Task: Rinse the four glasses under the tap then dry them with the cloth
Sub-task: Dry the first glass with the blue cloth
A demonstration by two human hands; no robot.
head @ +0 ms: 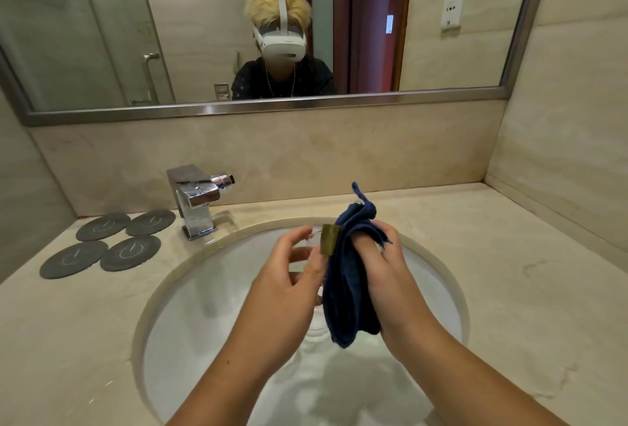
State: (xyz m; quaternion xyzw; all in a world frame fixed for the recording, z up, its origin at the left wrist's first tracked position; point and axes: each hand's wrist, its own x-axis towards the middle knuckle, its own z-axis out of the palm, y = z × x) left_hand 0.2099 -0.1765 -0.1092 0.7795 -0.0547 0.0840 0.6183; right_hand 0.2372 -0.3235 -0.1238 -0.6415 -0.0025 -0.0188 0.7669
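**Drying a glass over the sink**

Head view: the left grip was curled round a clear glass, holding it above the sink. Just to its right, the right grip was closed on a folded blue cloth. Its fingers were tucked into the folds, and the cloth was pressed against the glass's side and hung below both grips. How much of the glass the cloth covered could not be told, as the glass was clear and partly hidden. The tap stood beyond and to the left of the left grip, with no water seen running. Four dark coasters lay on the tabletop further left. No other glasses were in view.

The step looked like drying. To do it well, the left grip would likely need to turn the glass while the right worked the cloth inside the rim and round the base. The hold should be firm without squeezing, since wet glass tends to slip, and the glass was best kept over the sink.
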